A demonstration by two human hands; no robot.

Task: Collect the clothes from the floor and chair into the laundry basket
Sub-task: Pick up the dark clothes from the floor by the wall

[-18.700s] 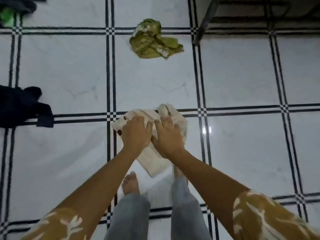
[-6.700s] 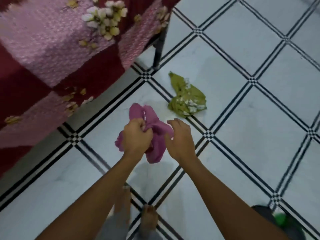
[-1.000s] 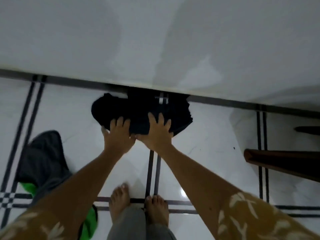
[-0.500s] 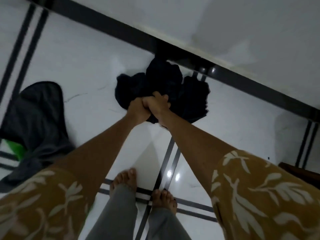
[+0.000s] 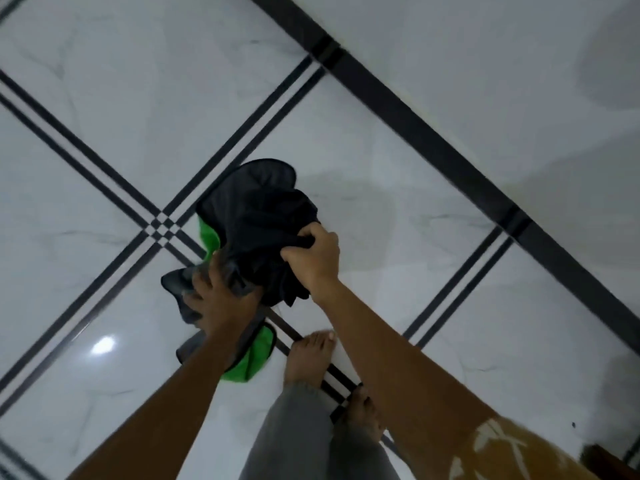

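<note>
Above white tiles, both hands' fingers [image 5: 298,253] clench crumpled black-and-green clothes [image 5: 256,220].

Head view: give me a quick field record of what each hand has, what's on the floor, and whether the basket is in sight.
left hand: closed on the grey and green garment, low by the floor
right hand: gripping the black garment, bunched up
garments: overlapping each other; the grey one's green lining shows at two spots
floor: white tile with dark double lines
feet: bare, a foot just behind the clothes
laundry basket: not in view
chair: cannot tell; only a dark brown edge at lower right
</note>
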